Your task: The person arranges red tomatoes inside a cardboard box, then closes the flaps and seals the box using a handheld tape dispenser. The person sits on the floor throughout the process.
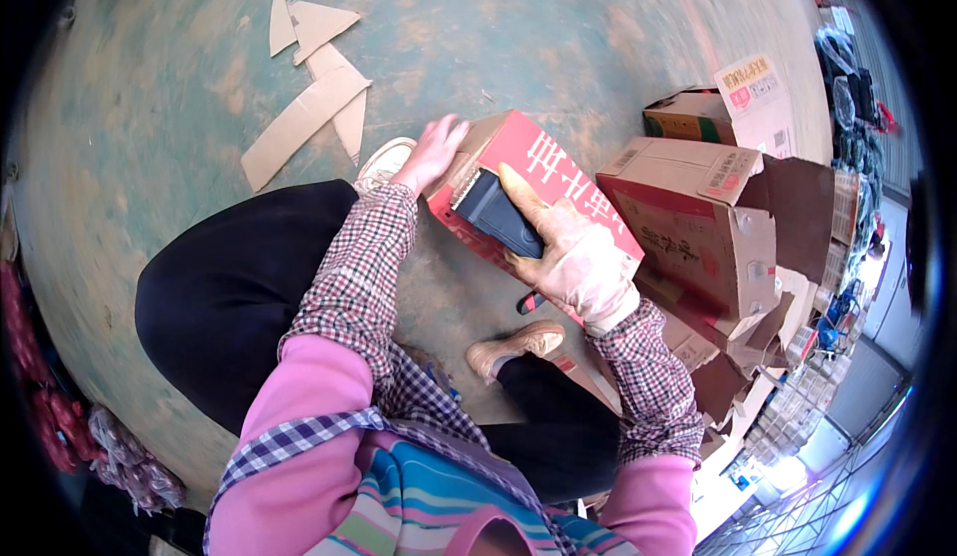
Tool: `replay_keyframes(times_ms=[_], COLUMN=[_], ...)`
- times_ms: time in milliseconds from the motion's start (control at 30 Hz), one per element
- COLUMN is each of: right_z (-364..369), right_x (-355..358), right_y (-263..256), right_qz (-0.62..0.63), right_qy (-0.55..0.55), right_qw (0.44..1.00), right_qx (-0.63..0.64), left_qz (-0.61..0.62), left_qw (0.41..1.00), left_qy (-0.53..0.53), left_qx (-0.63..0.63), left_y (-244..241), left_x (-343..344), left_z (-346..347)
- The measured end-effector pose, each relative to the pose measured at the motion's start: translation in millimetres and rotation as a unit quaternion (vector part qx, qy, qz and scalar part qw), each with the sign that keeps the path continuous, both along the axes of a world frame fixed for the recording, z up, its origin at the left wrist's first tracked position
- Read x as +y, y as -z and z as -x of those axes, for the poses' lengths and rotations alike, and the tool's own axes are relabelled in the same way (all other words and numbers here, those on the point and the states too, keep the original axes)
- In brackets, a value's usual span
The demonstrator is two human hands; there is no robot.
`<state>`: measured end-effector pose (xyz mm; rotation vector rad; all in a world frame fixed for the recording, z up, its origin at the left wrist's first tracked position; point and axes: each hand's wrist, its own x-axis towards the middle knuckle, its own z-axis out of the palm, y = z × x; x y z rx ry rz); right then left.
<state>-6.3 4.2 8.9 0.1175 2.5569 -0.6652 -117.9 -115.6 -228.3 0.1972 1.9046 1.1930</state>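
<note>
Between my legs a red cardboard box [523, 144] with white printed characters stands tilted above the floor. My left hand [437, 150], bare, grips its brown end at the far left, fingers spread over the edge. A pale work glove covers my right hand [572, 253]. That hand is closed around a black tape dispenser [501, 216] whose toothed metal blade lies against the box near its left end. The tape itself cannot be made out. Below the box, a red and black handle [530, 302] shows on the floor, the rest of it hidden.
Flat cardboard scraps [306, 126] lie on the worn green floor ahead to the left. Used brown cartons [673, 219] are piled close to my right, flaps sticking out. Red net sacks [63, 421] stand at the far left. My shoes [516, 348] flank the box.
</note>
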Motion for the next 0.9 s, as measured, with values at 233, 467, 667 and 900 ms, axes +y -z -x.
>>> replay_keyframes(times_ms=[233,467,667,900], right_z=[-6,-84,-96,-180], right_x=[2,58,62,119], right_y=[-11,-24,-17,-31], right_qz=[0.003,-0.058,-0.059,-0.101], right_qy=[-0.013,0.015,0.016,0.008], right_qw=[1.0,0.994,0.995,0.995], right_qx=[0.023,-0.088,-0.073,0.017], left_qz=[-0.211,0.049,0.062,0.145], left_qw=[0.972,0.924,0.855,0.785], left_qy=[0.057,0.101,0.093,0.127], left_qx=[0.083,0.365,0.506,0.588], left_y=[-61,-82,-93,-76], left_x=[19,20,71,71], left_z=[-1,-10,-76,-80])
